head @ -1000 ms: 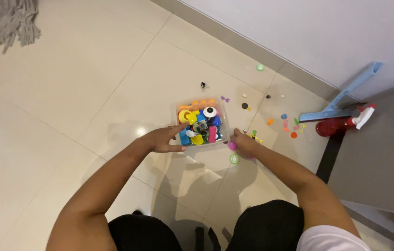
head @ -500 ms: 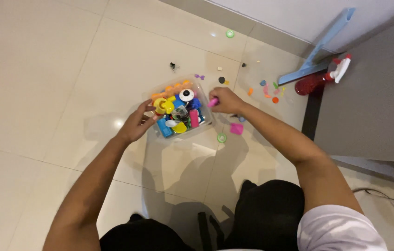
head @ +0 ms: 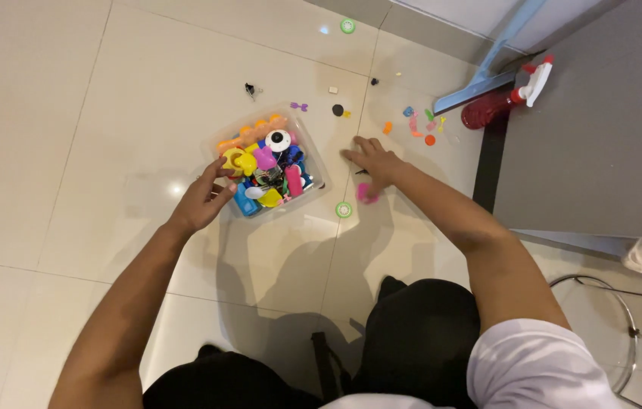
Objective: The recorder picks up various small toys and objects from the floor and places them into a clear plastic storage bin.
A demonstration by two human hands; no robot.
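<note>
A clear plastic box (head: 313, 163) sits on the pale tiled floor (head: 71, 113), filled with small bright toys (head: 268, 170) in yellow, pink, blue, orange and white. The left hand (head: 204, 201) rests against the near-left corner of the box, fingers curled loosely around its edge and touching the rim beside a yellow piece. The right hand (head: 374, 160) lies on the floor just to the right of the box, palm down with fingers spread flat and gripping nothing that shows. A small dark piece (head: 361, 172) lies just under its fingers, too small to identify. A pink toy piece (head: 366, 194) lies by the heel of that hand, and a green ring (head: 344, 209) sits on the floor just right of the box's near corner.

Beyond the box, on its far side, lie a black disc (head: 338, 110), a tiny purple piece (head: 299, 107) and a small black clip-like object (head: 250, 90). Farther right of the box, more loose bits in orange, blue, green and pink (head: 421, 125) are scattered near a red spray bottle (head: 504, 102) lying on its side, with a light blue handled tool (head: 487, 68) beside it. Another green ring (head: 347, 26) lies well beyond the box, near the wall. A grey panel (head: 601, 136) stands to the right of the bottle.
</note>
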